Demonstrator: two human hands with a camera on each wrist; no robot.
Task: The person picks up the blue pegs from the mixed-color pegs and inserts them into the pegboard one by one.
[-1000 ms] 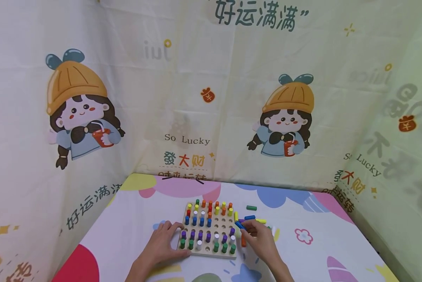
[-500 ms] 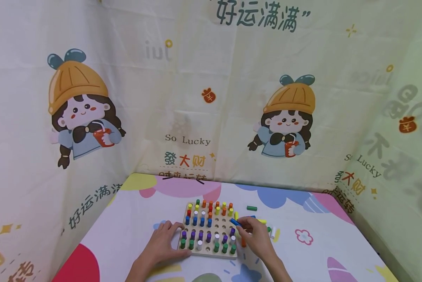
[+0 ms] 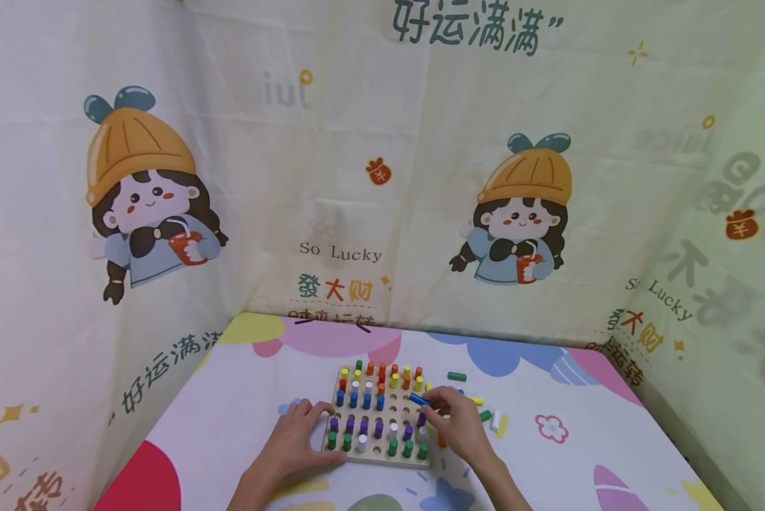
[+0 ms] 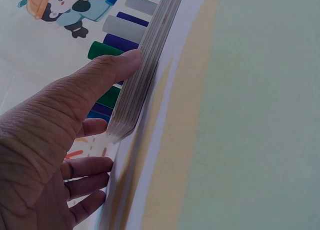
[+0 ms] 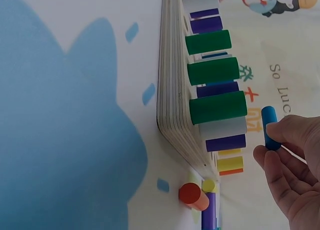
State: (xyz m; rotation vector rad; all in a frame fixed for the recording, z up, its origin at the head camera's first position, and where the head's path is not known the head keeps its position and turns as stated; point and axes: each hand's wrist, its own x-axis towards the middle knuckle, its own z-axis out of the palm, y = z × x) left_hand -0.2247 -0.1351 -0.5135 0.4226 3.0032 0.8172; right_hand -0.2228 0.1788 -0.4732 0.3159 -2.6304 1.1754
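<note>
A square wooden pegboard (image 3: 382, 458) lies on the table, with rows of coloured pegs standing in it and some bare holes at its middle right. My left hand (image 3: 296, 440) holds the board's near left corner, thumb on the near edge and index finger at the left side. In the left wrist view the thumb (image 4: 131, 59) presses the layered edge, and the other fingers lie loose beside the corner. Between thumb and fingers, my right hand (image 3: 455, 422) pinches a blue peg (image 3: 419, 399), tilted, above the right part of the board. The right wrist view shows this blue peg (image 5: 270, 125) clear of the standing pegs.
Loose pegs lie right of the board: a green peg (image 3: 456, 377) farther back, a white peg (image 3: 495, 421), and an orange peg (image 5: 192, 196) close to the board's side. My right hand hides part of this pile. A patterned cloth (image 3: 414, 248) hangs behind the table.
My right hand has moved left with the blue peg, from the loose pegs to over the board's right part. My left hand has stayed on the board's corner.
</note>
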